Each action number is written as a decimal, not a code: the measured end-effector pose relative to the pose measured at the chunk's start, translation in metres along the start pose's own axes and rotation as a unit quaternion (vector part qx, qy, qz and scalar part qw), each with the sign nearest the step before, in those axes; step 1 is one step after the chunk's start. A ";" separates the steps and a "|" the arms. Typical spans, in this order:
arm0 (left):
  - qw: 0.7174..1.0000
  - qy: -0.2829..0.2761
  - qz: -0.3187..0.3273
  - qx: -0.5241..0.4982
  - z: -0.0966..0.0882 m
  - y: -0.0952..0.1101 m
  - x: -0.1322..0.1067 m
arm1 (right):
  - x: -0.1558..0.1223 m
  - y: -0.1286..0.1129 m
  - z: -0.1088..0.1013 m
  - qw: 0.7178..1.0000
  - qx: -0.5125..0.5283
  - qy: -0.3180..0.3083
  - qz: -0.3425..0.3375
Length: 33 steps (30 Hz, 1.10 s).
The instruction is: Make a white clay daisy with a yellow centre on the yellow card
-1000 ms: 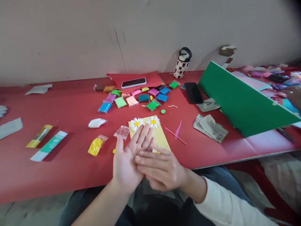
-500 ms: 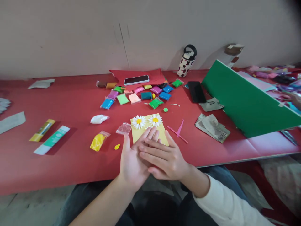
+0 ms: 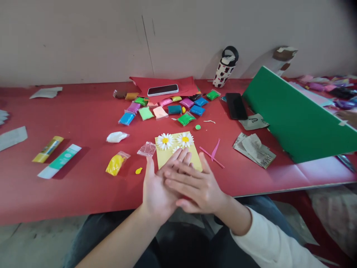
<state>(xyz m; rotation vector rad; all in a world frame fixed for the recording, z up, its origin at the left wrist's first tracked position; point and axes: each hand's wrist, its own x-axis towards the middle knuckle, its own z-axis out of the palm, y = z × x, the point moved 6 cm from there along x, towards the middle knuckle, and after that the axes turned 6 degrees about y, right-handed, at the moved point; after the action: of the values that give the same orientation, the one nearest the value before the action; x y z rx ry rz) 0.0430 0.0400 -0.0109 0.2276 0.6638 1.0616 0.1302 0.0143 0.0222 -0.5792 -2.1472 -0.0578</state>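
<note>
Yellow card lies beyond the left hand.

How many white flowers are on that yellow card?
3 in view: a left flower and a right flower at the top of the yellow card, and a third flower, partly covered, between and below them. More may be hidden lower down.
</note>
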 end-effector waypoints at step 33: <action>0.762 -0.040 0.355 0.539 0.002 0.041 -0.004 | -0.025 0.054 -0.002 0.854 0.254 0.111 0.441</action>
<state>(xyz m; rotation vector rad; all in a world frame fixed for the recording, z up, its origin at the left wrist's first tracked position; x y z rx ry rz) 0.0130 0.0573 0.0123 1.6367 1.1021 1.2506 0.1669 0.0524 -0.0046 -1.1059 -1.4066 0.8758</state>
